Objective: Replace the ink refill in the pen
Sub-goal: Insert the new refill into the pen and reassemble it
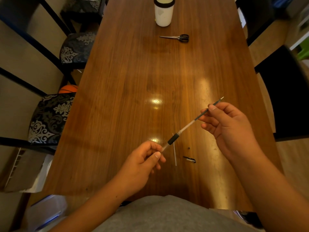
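Pinching the near end of the clear pen barrel (173,138) between thumb and fingers, the left hand (142,162) holds it slanted above the wooden table (117,97). The right hand (229,124) pinches the dark ink refill (217,102), which sticks out of the barrel's far end. Just beneath lie 1 thin clear tube (174,154), a black clip piece (189,159) and a tiny part (189,148); scissors (177,37) and a white container (163,14) sit well beyond

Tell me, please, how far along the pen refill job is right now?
Done: the pen is apart; a clip piece, a small tip part and a pale refill lie on the table. In hand: the left hand holds the barrel, the right hand pinches a dark refill partly inside it. Left: probably seating it and refitting the loose parts.
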`<action>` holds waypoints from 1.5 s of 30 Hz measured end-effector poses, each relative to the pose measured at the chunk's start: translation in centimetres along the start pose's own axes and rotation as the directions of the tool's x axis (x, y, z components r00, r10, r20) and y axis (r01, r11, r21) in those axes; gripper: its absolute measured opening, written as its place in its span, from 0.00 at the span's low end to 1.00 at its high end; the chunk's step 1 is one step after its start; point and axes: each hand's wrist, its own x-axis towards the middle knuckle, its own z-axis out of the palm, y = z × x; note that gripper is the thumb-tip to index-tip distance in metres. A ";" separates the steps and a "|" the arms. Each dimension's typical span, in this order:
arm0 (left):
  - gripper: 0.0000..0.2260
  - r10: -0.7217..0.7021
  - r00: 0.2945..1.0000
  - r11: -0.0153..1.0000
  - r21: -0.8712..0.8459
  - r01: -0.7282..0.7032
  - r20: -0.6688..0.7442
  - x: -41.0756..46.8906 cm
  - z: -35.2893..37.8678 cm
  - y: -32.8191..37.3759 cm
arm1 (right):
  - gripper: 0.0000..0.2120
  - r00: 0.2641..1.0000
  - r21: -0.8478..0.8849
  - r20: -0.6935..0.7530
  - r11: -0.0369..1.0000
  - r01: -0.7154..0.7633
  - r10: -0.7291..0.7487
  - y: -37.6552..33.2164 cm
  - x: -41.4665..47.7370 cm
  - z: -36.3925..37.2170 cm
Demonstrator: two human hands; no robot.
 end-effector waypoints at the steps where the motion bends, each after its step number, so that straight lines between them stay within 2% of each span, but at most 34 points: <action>1: 0.09 0.002 1.000 1.000 0.002 -0.002 0.002 0.0 0.0 0.0 | 0.06 1.000 -0.013 -0.003 1.000 0.000 0.000 0.1 0.0 0.0; 5: 0.10 0.008 1.000 1.000 0.009 -0.008 0.007 0.2 -0.2 0.1 | 0.06 1.000 -0.038 -0.013 0.999 0.005 -0.005 0.3 0.3 0.0; 9: 0.12 0.020 1.000 0.999 0.037 -0.020 0.002 0.4 -0.3 0.2 | 0.05 0.997 -0.083 0.000 0.994 0.076 -0.077 0.1 0.5 -0.1; 14: 0.11 0.024 1.000 1.000 0.015 -0.024 -0.002 0.9 -0.2 0.6 | 0.06 0.982 -0.184 0.102 0.967 0.177 -0.160 0.2 0.1 0.4; 20: 0.09 -0.020 1.000 0.998 -0.056 0.021 0.003 1.7 0.3 1.1 | 0.09 0.980 -0.194 0.115 0.964 0.183 -0.163 1.0 -0.3 1.2; 24: 0.07 -0.056 0.998 0.993 -0.101 0.056 0.005 2.0 0.4 1.1 | 0.11 0.976 -0.264 0.137 0.944 0.199 -0.168 1.6 -0.3 1.3; 32: 0.07 -0.078 0.997 0.994 -0.082 0.076 -0.011 2.7 0.2 0.5 | 0.19 0.963 -0.375 0.238 0.903 0.212 -0.127 3.2 -0.3 1.6; 42: 0.08 -0.107 0.993 0.987 -0.128 0.101 -0.039 3.6 0.2 -0.4 | 0.14 0.947 -0.464 0.318 0.864 0.194 -0.042 4.9 -0.4 1.4; 45: 0.08 -0.149 0.988 0.980 -0.138 0.142 -0.041 3.8 0.0 -1.1 | 0.15 0.969 -0.534 0.238 0.826 0.183 -0.061 5.9 1.1 0.1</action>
